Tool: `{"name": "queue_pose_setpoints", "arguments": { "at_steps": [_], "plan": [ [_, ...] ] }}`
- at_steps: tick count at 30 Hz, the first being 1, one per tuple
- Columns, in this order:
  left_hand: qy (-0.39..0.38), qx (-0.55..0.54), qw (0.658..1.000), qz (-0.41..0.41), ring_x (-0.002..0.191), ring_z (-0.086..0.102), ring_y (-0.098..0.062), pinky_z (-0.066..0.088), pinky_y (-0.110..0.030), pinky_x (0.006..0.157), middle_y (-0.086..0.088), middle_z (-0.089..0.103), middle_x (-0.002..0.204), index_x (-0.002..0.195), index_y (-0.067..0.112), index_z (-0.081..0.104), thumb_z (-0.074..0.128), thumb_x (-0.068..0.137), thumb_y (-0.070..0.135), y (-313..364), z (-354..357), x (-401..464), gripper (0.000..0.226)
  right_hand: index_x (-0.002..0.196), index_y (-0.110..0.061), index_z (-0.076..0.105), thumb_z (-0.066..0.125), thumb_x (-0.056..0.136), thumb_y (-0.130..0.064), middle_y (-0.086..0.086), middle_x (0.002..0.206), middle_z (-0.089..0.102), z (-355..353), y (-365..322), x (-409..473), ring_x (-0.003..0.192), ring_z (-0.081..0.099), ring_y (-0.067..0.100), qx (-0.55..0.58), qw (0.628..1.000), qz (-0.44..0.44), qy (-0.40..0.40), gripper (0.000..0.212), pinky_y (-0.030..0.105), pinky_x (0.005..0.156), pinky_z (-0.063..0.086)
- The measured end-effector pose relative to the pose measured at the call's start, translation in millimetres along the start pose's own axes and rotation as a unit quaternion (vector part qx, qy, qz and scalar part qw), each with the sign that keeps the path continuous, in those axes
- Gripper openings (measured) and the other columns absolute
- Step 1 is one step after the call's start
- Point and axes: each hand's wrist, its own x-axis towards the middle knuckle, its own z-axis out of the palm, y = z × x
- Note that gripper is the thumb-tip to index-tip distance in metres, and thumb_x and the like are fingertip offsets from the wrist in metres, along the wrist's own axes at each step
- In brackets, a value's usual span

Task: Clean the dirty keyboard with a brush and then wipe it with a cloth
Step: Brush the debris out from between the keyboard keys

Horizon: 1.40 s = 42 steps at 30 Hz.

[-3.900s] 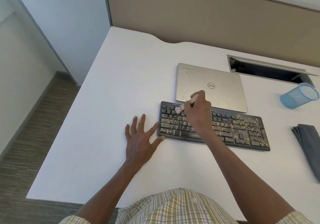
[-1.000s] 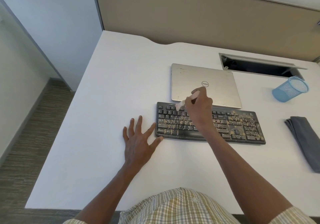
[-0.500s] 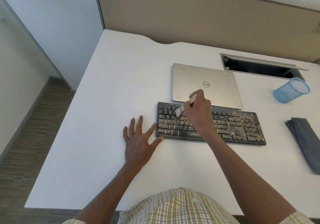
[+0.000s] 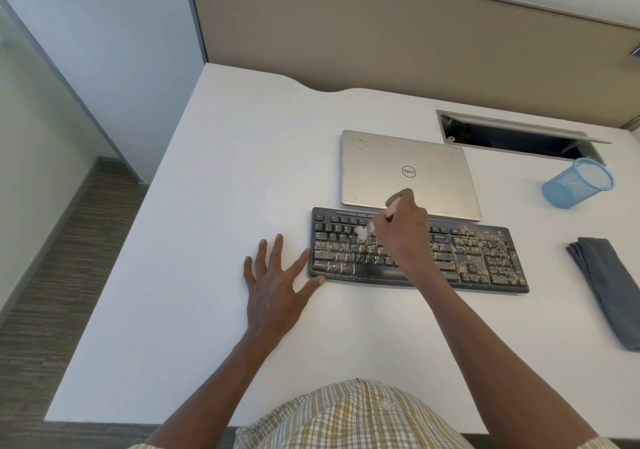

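Note:
A black keyboard (image 4: 485, 261) strewn with tan crumbs lies on the white desk (image 4: 214, 178). My right hand (image 4: 403, 233) grips a small brush (image 4: 363, 231) by its pale wooden handle; the white bristles touch the keys in the upper left part of the keyboard. My left hand (image 4: 273, 285) lies flat on the desk with fingers spread, its thumb and forefinger touching the keyboard's left end. A folded grey cloth (image 4: 609, 289) lies on the desk to the right of the keyboard.
A shut silver laptop (image 4: 405, 171) lies just behind the keyboard. A blue mesh cup (image 4: 578, 183) lies tipped at the right. Behind it is an open cable hatch (image 4: 516, 135) in the desk. A beige partition runs along the back edge.
The brush head has moved down from the top row onto the upper letter rows. The top left keys look freer of crumbs than before. My left hand has stayed in place.

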Motion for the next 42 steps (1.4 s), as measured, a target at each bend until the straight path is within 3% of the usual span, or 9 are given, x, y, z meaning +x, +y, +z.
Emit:
{"name": "queue_pose_setpoints", "arguments": {
  "at_steps": [4, 9, 13, 17, 22, 28, 35, 38, 42],
  "plan": [
    [0.001, 0.003, 1.0, 0.003, 0.157, 0.003, -0.031, 0.005, -0.057, 0.123, -0.006, 0.017, 0.169, 0.146, 0.047, 0.048, 0.031, 0.089, 0.082, -1, 0, 0, 0.069, 0.105, -0.01, 0.047, 0.055, 0.093, -0.009, 0.004, 0.079, 0.059, -1, -1, 2, 0.059, 0.059, 0.016, 0.022, 0.999, -0.006, 0.027, 0.015, 0.021, 0.044, 0.04],
    [-0.002, 0.002, 1.0, 0.001, 0.157, 0.002, -0.031, 0.005, -0.057, 0.123, -0.006, 0.016, 0.169, 0.147, 0.046, 0.048, 0.03, 0.089, 0.082, -1, 0, 0, 0.07, 0.103, -0.009, 0.047, 0.058, 0.091, -0.011, 0.006, 0.08, 0.06, -4, 2, 6, 0.06, 0.064, 0.019, 0.01, 1.0, 0.005, -0.008, 0.016, 0.03, 0.045, 0.049],
    [0.001, 0.0, 1.0, 0.004, 0.157, 0.002, -0.031, 0.005, -0.057, 0.123, -0.006, 0.016, 0.169, 0.146, 0.047, 0.048, 0.031, 0.089, 0.082, -1, 1, 0, 0.069, 0.105, -0.009, 0.047, 0.056, 0.092, -0.01, 0.007, 0.08, 0.059, -1, 2, 6, 0.058, 0.057, 0.018, 0.004, 1.0, -0.009, 0.008, 0.016, 0.021, 0.044, 0.037],
    [-0.003, 0.004, 1.0, 0.001, 0.157, 0.001, -0.03, 0.005, -0.058, 0.123, -0.005, 0.015, 0.169, 0.147, 0.047, 0.047, 0.032, 0.089, 0.082, -2, 1, 0, 0.068, 0.103, -0.01, 0.047, 0.058, 0.09, -0.01, 0.006, 0.078, 0.059, -2, 0, 6, 0.06, 0.061, 0.021, 0.007, 1.0, 0.0, -0.009, 0.016, 0.031, 0.046, 0.047],
    [0.003, 0.004, 1.0, 0.005, 0.157, 0.003, -0.031, 0.006, -0.058, 0.122, -0.006, 0.017, 0.169, 0.146, 0.047, 0.048, 0.033, 0.09, 0.081, -2, 2, 0, 0.068, 0.103, -0.01, 0.047, 0.058, 0.091, -0.011, 0.008, 0.078, 0.06, -1, 5, 6, 0.057, 0.059, 0.017, -0.009, 1.0, -0.002, -0.02, 0.016, 0.021, 0.043, 0.039],
    [0.01, 0.012, 1.0, 0.008, 0.156, 0.006, -0.032, 0.008, -0.059, 0.122, -0.007, 0.019, 0.168, 0.146, 0.046, 0.049, 0.034, 0.091, 0.08, -2, 4, 0, 0.067, 0.107, -0.009, 0.048, 0.054, 0.092, -0.009, 0.006, 0.081, 0.061, -18, 10, 10, 0.063, 0.061, 0.019, 0.035, 0.997, 0.001, 0.071, 0.016, 0.032, 0.051, 0.051],
    [0.007, 0.009, 1.0, 0.004, 0.157, 0.004, -0.031, 0.007, -0.058, 0.122, -0.006, 0.018, 0.169, 0.146, 0.046, 0.048, 0.034, 0.09, 0.081, -2, 3, 0, 0.067, 0.102, -0.011, 0.047, 0.058, 0.09, -0.009, 0.009, 0.078, 0.061, -16, 14, 11, 0.062, 0.066, 0.025, 0.004, 1.0, 0.016, -0.001, 0.016, 0.042, 0.052, 0.055],
    [0.003, 0.013, 1.0, 0.004, 0.157, 0.002, -0.03, 0.005, -0.057, 0.122, -0.006, 0.016, 0.169, 0.147, 0.047, 0.047, 0.033, 0.09, 0.081, -2, 2, 0, 0.068, 0.104, -0.011, 0.047, 0.055, 0.092, -0.008, 0.008, 0.078, 0.06, -15, 11, 10, 0.058, 0.06, 0.02, 0.014, 0.999, -0.008, 0.035, 0.014, 0.032, 0.046, 0.048],
    [0.005, 0.005, 1.0, 0.003, 0.157, 0.003, -0.031, 0.006, -0.058, 0.123, -0.006, 0.017, 0.169, 0.146, 0.047, 0.048, 0.033, 0.09, 0.081, -1, 2, 0, 0.068, 0.103, -0.011, 0.047, 0.058, 0.09, -0.01, 0.009, 0.08, 0.06, -14, 14, 11, 0.06, 0.063, 0.02, -0.013, 1.0, 0.011, -0.016, 0.017, 0.029, 0.043, 0.047]
  ]
}}
